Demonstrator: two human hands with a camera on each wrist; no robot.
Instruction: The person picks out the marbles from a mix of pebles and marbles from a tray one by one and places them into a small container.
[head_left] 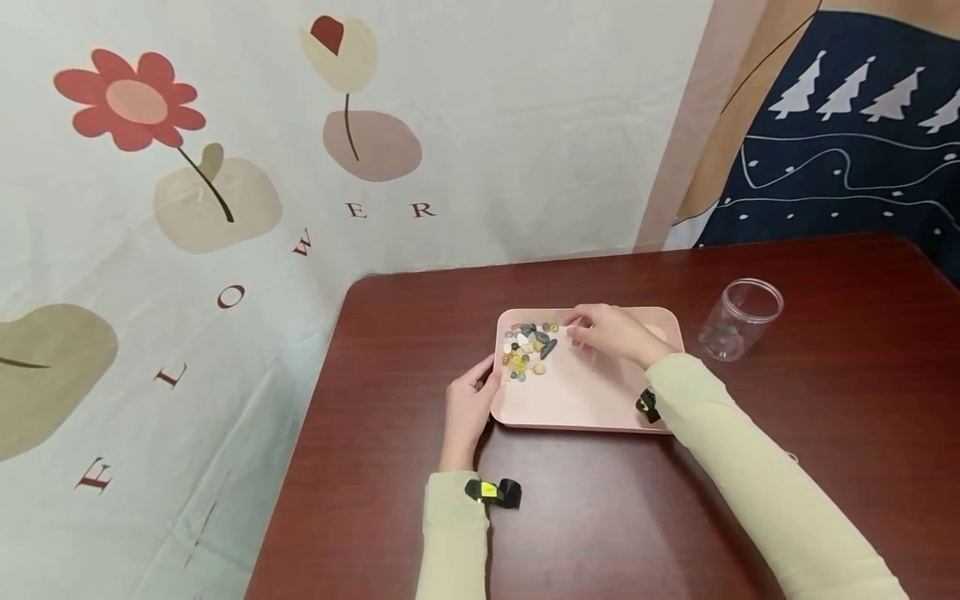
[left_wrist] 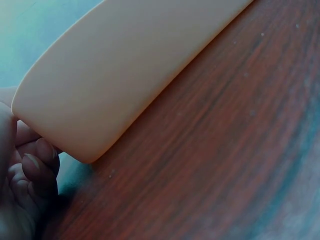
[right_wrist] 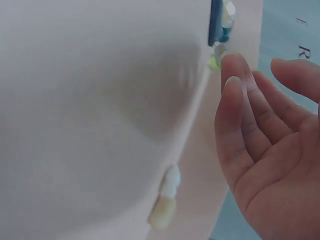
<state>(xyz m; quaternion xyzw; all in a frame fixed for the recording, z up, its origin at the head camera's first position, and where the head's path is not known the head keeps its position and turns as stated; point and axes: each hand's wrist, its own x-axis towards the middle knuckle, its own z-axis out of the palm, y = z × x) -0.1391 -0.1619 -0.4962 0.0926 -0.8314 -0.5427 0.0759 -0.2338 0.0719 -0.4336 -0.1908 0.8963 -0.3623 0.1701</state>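
Observation:
A pink tray [head_left: 577,404] lies on the table, bearing a cluster of small coloured pebbles and glass beads [head_left: 525,346] toward its left end. My left hand [head_left: 468,408] grips the tray's left rim; curled fingers [left_wrist: 37,162] show under the tray's edge in the left wrist view. Over the tray's far side hovers my right hand [head_left: 611,332], with thumb apart from loosely bent fingers and nothing seen between them. In the right wrist view, a white pebble [right_wrist: 172,181] and a yellowish pebble [right_wrist: 162,212] lie along the tray's edge below that hand.
To the right of the tray stands a clear jar [head_left: 742,321] with a few small things at its bottom. The dark red table [head_left: 375,467] meets a wall cloth [head_left: 525,150] printed with flowers and letters. A navy cloth [head_left: 847,167] hangs behind on the right.

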